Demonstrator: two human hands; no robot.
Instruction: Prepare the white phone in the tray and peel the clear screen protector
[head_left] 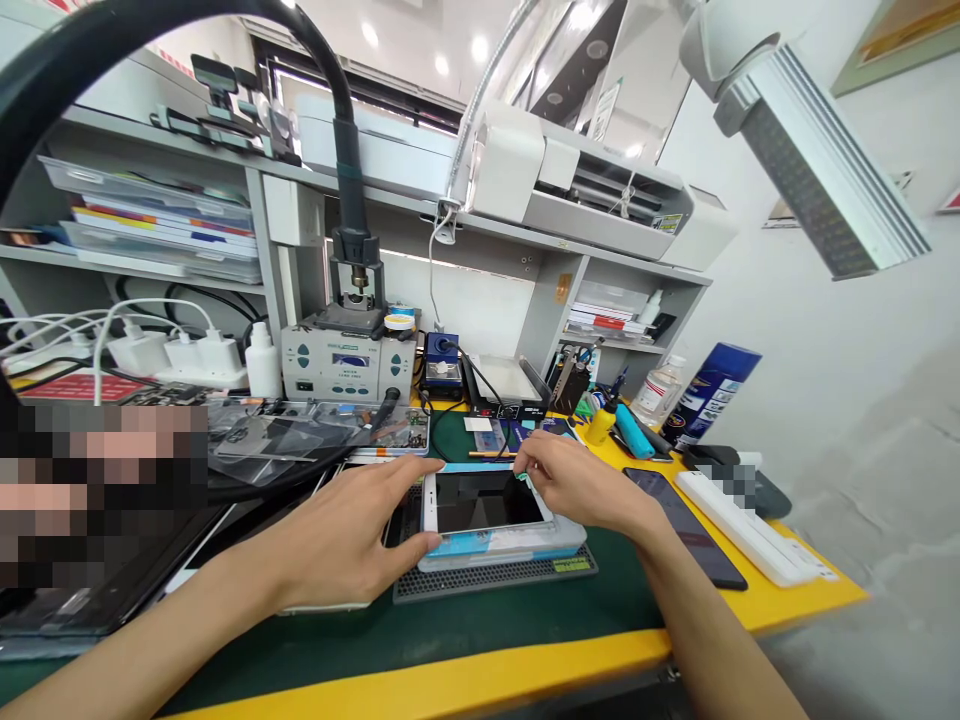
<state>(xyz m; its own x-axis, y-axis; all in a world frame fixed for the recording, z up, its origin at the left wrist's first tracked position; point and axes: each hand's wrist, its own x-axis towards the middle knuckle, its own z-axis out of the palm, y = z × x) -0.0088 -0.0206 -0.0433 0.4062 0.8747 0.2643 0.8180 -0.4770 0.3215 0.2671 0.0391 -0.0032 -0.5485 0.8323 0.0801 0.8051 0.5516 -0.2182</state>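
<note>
A white-framed smartphone (487,502) with a dark screen lies face up on a white and light-blue box (491,545). Under the box is a dark perforated mat (495,577). My left hand (352,525) spans the left end, thumb on the box's near edge and fingers at its far edge, gripping it. At the phone's far right corner, my right hand (574,480) has its fingers pinched together; a small green piece shows at the fingertips, mostly hidden by them.
Behind stand a hot-air rework station (349,365), a soldering station (442,365) and a yellow bottle (600,425). A dark tablet (686,525) and white power strip (750,530) lie right. Bagged parts (277,435) lie left. A black hose (180,15) arches overhead.
</note>
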